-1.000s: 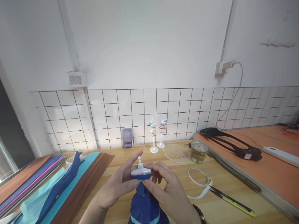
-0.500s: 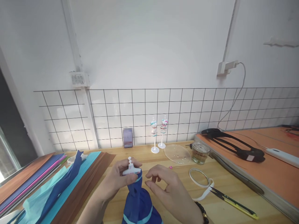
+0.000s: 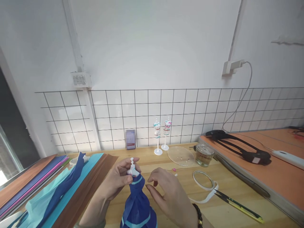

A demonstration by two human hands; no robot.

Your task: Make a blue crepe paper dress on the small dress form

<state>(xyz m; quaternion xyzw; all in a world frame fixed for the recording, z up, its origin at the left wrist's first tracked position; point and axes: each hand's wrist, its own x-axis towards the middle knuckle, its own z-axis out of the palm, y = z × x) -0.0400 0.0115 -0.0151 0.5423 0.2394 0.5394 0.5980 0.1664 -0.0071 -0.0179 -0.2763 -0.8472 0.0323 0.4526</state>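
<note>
Left hand: our left hand (image 3: 118,181) pinched the white top of a miniature dress form (image 3: 132,167), fingers closed around it.
Dress: a dark blue paper dress (image 3: 139,204) hung from the form, between our hands.
Right hand: our right hand (image 3: 166,193) hovered just beside the dress, fingers loosely curled, empty.
Beyond right hand: tape roll (image 3: 201,180), scissors (image 3: 235,205).

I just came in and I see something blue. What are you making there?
It is a tiny mannequin wearing a dark blue paper dress with light blue stripes. The left hand holds it at the top, above the wooden table. The right hand hovers open beside it, not touching. Two more little mannequins stand by the tiled wall.
</note>
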